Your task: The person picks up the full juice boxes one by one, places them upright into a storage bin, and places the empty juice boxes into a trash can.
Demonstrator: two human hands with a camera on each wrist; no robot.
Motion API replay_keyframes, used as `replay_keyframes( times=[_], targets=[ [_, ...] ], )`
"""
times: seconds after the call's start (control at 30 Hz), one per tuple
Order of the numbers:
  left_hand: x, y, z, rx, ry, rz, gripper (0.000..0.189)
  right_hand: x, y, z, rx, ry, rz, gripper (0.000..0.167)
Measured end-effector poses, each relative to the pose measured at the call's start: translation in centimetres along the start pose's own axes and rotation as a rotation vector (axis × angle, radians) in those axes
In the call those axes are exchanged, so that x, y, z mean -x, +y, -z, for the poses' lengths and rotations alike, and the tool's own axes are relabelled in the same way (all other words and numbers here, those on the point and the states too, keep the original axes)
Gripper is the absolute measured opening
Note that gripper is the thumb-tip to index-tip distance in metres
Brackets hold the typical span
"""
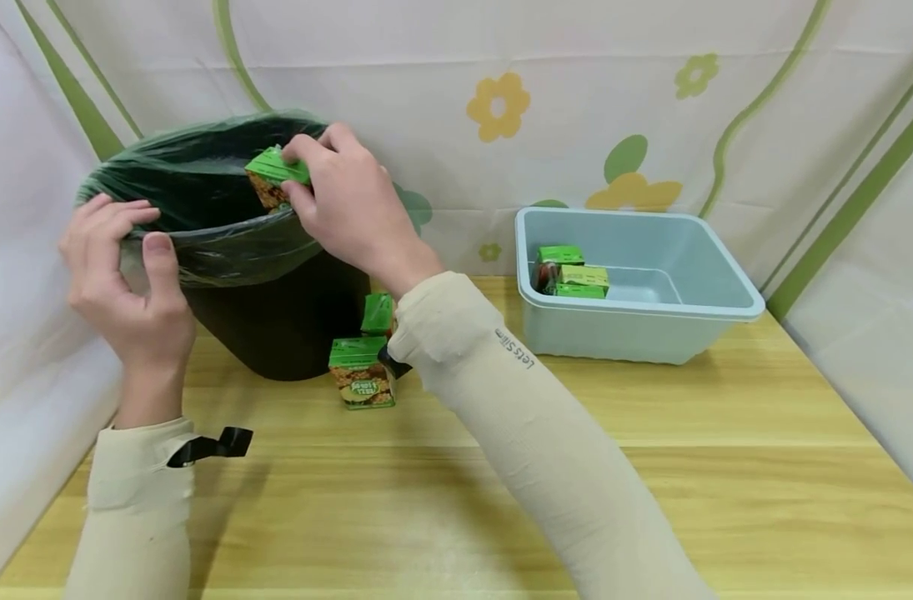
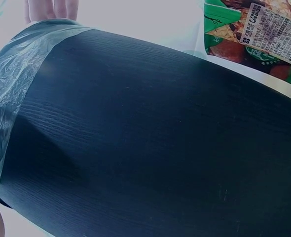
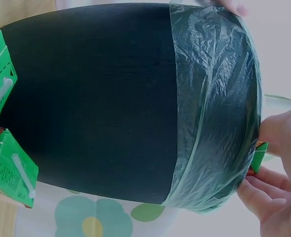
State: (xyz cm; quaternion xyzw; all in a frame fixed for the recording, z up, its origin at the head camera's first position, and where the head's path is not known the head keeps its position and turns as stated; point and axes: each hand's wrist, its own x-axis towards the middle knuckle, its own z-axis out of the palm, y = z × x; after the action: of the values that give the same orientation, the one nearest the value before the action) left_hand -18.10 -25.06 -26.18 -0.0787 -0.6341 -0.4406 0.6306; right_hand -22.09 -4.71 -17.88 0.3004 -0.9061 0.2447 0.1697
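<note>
My right hand (image 1: 358, 200) pinches a small green-topped drink carton (image 1: 276, 171) at the right rim of a black trash can (image 1: 276, 325). In the right wrist view just a green corner of that carton (image 3: 258, 158) shows between the fingers. A thin green bag (image 1: 246, 250) lines the can and folds over its rim. At the left side of the can, my left hand (image 1: 129, 283) curls over the rim, thumb in front and fingertips above the opening. The can's bottom inside is hidden.
Two more drink cartons (image 1: 362, 371) stand on the wooden table (image 1: 336, 517) beside the can, partly behind my right sleeve. To the right, a light blue plastic tub (image 1: 614, 333) holds several cartons (image 1: 582, 279) at its left end. A flower-printed curtain (image 1: 441, 100) hangs behind.
</note>
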Motion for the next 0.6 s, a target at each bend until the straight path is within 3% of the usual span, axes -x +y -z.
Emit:
replay_keyframes(
  times=[0.33, 0.6],
  targets=[
    [-0.10, 0.36, -0.15, 0.001, 0.015, -0.012, 0.055, -0.27, -0.01, 0.19, 0.039, -0.023, -0.008, 0.042],
    [-0.39, 0.41, 0.59, -0.025, 0.016, -0.008, 0.051, -0.45, -0.28, 0.10, 0.027, -0.028, 0.026, 0.045]
  ],
)
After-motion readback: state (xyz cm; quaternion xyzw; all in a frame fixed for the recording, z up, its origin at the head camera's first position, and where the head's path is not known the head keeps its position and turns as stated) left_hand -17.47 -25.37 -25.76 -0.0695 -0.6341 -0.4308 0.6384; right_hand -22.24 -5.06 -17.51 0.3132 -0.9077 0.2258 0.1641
